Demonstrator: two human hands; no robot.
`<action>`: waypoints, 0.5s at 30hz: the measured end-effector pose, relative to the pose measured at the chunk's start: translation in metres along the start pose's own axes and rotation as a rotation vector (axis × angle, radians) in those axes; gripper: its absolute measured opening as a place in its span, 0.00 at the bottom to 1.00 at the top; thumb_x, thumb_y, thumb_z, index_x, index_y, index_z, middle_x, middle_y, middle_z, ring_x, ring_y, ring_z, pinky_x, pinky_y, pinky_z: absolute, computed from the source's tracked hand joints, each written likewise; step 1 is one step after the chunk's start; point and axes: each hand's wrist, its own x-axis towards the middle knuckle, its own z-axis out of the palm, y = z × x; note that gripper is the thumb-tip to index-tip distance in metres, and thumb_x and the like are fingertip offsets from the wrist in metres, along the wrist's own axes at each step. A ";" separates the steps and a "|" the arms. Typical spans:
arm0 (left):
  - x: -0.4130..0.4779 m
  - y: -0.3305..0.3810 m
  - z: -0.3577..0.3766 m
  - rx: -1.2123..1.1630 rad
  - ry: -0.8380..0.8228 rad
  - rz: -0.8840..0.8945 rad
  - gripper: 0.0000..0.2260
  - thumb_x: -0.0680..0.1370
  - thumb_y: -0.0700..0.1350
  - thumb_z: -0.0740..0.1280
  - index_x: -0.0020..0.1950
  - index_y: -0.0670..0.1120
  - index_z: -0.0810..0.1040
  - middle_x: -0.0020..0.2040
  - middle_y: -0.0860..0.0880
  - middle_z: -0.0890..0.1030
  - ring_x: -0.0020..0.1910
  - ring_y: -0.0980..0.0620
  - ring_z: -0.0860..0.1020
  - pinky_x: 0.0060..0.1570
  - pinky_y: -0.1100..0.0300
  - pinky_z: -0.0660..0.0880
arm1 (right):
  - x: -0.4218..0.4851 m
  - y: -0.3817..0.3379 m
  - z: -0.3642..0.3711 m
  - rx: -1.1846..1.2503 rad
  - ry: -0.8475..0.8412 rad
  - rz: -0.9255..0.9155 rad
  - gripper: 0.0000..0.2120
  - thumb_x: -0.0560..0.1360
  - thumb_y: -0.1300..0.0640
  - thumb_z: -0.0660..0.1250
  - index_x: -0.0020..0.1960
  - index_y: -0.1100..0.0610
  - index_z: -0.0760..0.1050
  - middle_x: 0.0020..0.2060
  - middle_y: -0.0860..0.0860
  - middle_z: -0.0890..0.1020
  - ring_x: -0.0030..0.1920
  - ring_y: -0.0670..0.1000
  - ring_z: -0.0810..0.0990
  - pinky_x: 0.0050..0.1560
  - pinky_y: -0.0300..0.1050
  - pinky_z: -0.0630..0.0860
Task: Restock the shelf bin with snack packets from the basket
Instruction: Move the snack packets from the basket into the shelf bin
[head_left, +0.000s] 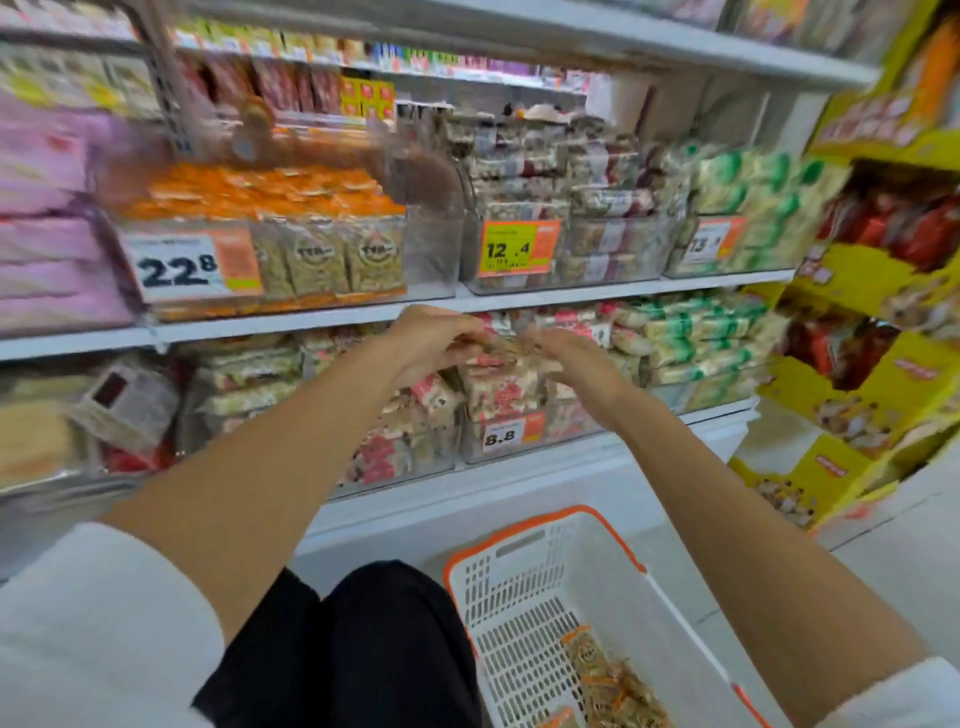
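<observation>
Red-white packets (498, 387), bin (576, 428): left hand (431, 343) pinches one; right hand (571, 364) fingers blurred, grip unclear. Best seated upright, labels forward, before returning to basket (519, 582).

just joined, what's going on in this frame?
A person is low in front of a store shelf, both hands up at the clear bin tagged 8.8. The left hand pinches the top of a red-and-white packet in that bin. The right hand lies on the stock beside it; blur hides whether it grips. The white basket sits on the floor below, holding a few orange-trimmed packets.
</observation>
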 end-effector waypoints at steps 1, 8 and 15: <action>-0.001 0.014 -0.003 -0.053 0.004 -0.013 0.04 0.79 0.38 0.67 0.47 0.38 0.79 0.40 0.46 0.82 0.37 0.55 0.80 0.33 0.67 0.79 | -0.002 -0.013 0.003 -0.067 -0.059 -0.081 0.13 0.75 0.48 0.70 0.57 0.53 0.80 0.54 0.49 0.81 0.52 0.49 0.80 0.55 0.44 0.75; -0.006 0.089 -0.030 -0.128 -0.061 0.102 0.07 0.77 0.42 0.69 0.53 0.40 0.78 0.46 0.43 0.81 0.39 0.53 0.81 0.39 0.64 0.81 | 0.012 -0.076 0.016 -0.253 -0.028 -0.277 0.23 0.77 0.55 0.69 0.57 0.76 0.71 0.55 0.72 0.75 0.53 0.63 0.80 0.52 0.46 0.76; 0.020 0.126 -0.058 0.096 0.120 0.236 0.04 0.77 0.41 0.70 0.47 0.42 0.79 0.32 0.49 0.76 0.27 0.58 0.71 0.30 0.68 0.73 | 0.052 -0.131 0.029 -0.379 -0.081 -0.312 0.18 0.76 0.52 0.71 0.62 0.61 0.77 0.51 0.53 0.83 0.53 0.49 0.81 0.56 0.42 0.77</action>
